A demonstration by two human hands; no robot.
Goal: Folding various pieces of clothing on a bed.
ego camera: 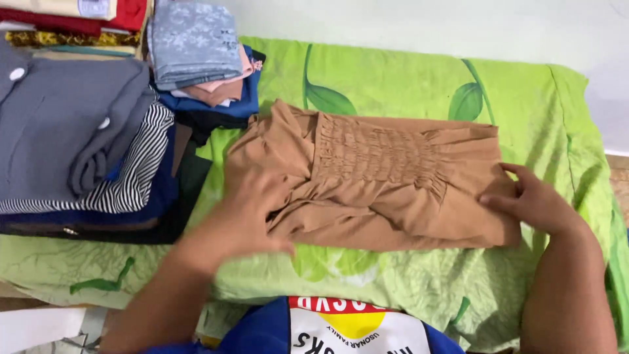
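The tan top [386, 177], a smocked garment folded into a rough rectangle, lies in the middle of the green sheet [393, 72], just right of the piles of folded clothes.

Going from the left: a grey garment [59, 124] with white buttons tops one pile, with a striped piece [141, 174] and dark clothes under it. Behind it sits a second stack [196, 56], pale blue-grey on top, pink and blue beneath. More folded cloth in red and cream [78, 16] shows at the top corner.

The left hand [246, 213] lies flat on the top's left edge, fingers spread and pressing bunched cloth; it grips nothing that I can see. The right hand [534, 200] rests on the right edge, fingers close together and slightly curled, pinning the corner rather than clutching it.

To fold this well, I judge the loose gathers under the left palm want smoothing outward first, since the smocked band puckers and will make a lumpy fold. Keeping the right edge pinned while the left side is worked should stop the slippery cloth sliding on the sheet. Edges should be squared before any further fold.

The sheet is bright green with a leaf print, wrinkled, spread over what seems a bed or mattress. A plain pale wall [426, 26] runs behind it. A blue shirt [327, 328] with a printed panel shows at the bottom.
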